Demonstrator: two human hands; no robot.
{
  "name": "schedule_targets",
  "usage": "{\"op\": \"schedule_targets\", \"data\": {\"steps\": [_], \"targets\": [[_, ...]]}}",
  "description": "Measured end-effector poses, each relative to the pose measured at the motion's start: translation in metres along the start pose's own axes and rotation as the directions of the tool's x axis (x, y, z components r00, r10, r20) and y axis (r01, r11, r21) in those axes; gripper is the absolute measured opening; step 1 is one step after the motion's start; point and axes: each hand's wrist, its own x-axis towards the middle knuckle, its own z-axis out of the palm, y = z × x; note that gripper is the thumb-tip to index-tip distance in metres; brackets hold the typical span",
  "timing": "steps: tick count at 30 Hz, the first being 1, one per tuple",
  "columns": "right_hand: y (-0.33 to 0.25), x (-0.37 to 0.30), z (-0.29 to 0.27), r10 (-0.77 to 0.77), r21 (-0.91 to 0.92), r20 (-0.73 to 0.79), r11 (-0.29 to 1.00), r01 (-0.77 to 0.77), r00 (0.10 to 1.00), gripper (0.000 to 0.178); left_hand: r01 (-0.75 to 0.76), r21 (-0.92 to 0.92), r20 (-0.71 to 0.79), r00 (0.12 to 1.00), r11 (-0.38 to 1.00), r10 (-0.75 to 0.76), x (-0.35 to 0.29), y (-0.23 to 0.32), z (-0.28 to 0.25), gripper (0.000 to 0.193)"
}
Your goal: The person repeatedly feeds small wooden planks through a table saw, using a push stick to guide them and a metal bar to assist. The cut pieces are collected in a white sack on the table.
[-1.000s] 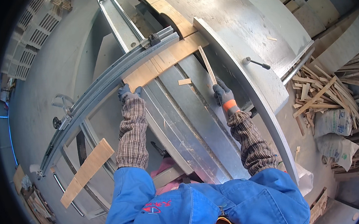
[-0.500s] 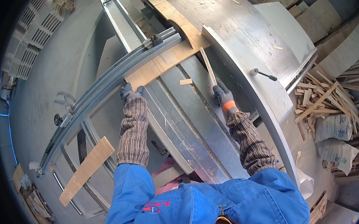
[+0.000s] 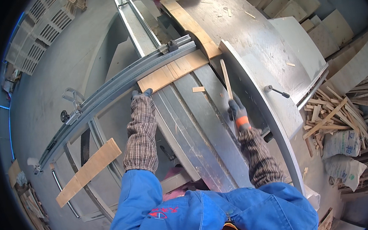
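Note:
My left hand [image 3: 141, 93], in a dark glove, grips the near left end of a flat wooden board [image 3: 172, 71]. The board lies across the metal saw table [image 3: 218, 116], along a metal crosswise fence [image 3: 117, 91]. My right hand [image 3: 237, 110], gloved with an orange cuff band, is closed around the near end of a thin wooden strip [image 3: 226, 78]. The strip points away from me, beside the long side fence [image 3: 250, 81]. Between the hands, a small wood offcut [image 3: 198, 89] rests on the table. The glove hides the strip's lower end.
A curved wooden guard strip [image 3: 192, 25] runs past the board's right end. Another board [image 3: 88, 172] lies on the frame at left. A lever handle [image 3: 277, 91] sticks out from the side fence. Scrap sticks [image 3: 333, 112] and white sacks [image 3: 342, 143] lie right.
The whole view has shifted slightly. My right hand has drawn the thin strip a little toward me and to the right. My left hand stays on the board's end.

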Motion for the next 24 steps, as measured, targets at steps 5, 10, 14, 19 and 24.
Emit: {"op": "schedule_targets", "data": {"steps": [5, 10, 14, 19, 24], "targets": [[0.021, -0.089, -0.029, 0.092, -0.031, -0.057, 0.995, -0.094, 0.994, 0.056, -0.007, -0.237, 0.023, 1.000, 0.971, 0.013, 0.018, -0.014, -0.001, 0.089], [0.083, -0.154, -0.092, -0.094, -0.271, 0.018, 0.958, 0.095, 0.995, 0.057, -0.060, -0.439, 0.049, 0.995, 0.897, 0.091, 0.018, -0.023, -0.011, 0.089], [0.093, -0.204, -0.133, -0.236, -0.648, 0.124, 0.716, 0.259, 0.964, 0.063, -0.106, -0.554, -0.058, 0.994, 0.825, 0.089, 0.017, -0.079, -0.079, 0.090], [0.102, -0.246, -0.190, -0.261, -0.884, 0.181, 0.379, 0.273, 0.948, 0.072, -0.191, -0.552, -0.333, 0.943, 0.812, -0.005, -0.005, -0.163, -0.221, 0.090], [0.105, -0.265, -0.192, -0.358, -0.969, 0.110, 0.169, 0.181, 0.927, 0.071, -0.239, -0.448, -0.630, 0.768, 0.861, -0.115, -0.054, -0.253, -0.355, 0.091]]}}
